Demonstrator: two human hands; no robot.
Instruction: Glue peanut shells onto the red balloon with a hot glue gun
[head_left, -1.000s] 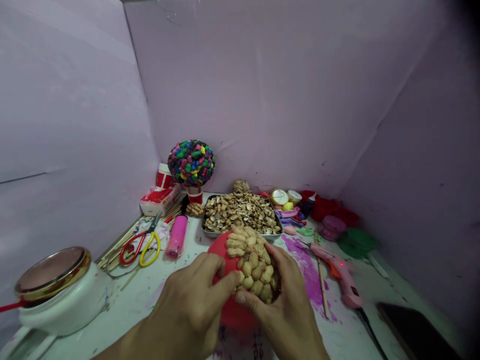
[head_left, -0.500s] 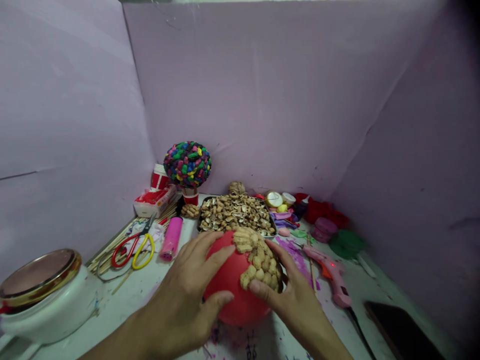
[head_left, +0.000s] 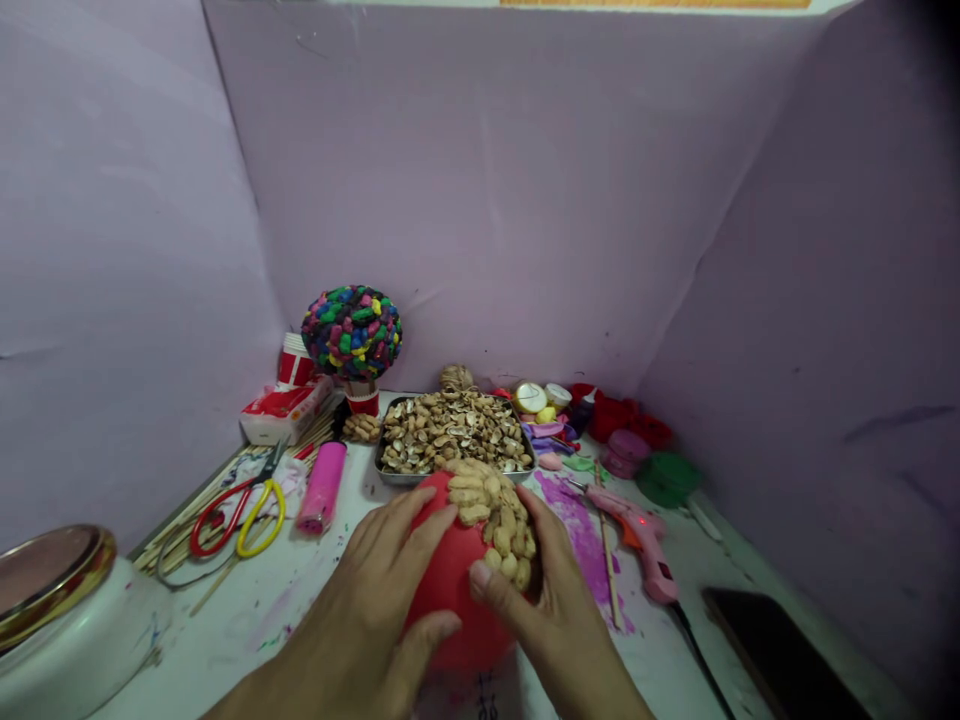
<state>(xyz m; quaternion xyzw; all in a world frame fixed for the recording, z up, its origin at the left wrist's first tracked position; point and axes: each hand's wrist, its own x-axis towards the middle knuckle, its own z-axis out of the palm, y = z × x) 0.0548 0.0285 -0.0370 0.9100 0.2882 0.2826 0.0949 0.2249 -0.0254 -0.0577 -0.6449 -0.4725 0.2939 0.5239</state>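
Between my hands is a red balloon [head_left: 450, 580] whose upper right part is covered with peanut shells [head_left: 495, 510]. My left hand [head_left: 375, 590] lies against its left side, fingers on the upper part and thumb lower down. Around the right side curves my right hand [head_left: 551, 590], its thumb on the front by the lower edge of the shells. Beyond the balloon, a metal tray [head_left: 409, 479] is heaped with loose peanut shells [head_left: 457, 430]. The underside of the balloon is hidden from me.
Scissors [head_left: 251, 510], a pink cylinder [head_left: 322, 488] and a white pot [head_left: 82, 640] stand left. A multicoloured ball on a cup [head_left: 352, 332] is at the back. Right are a pink glue gun [head_left: 641, 540], a wooden stick [head_left: 607, 560] and a phone [head_left: 780, 650].
The whole scene has shifted left in the picture as the view moved. The balloon has turned slightly between my hands, which stay on it.
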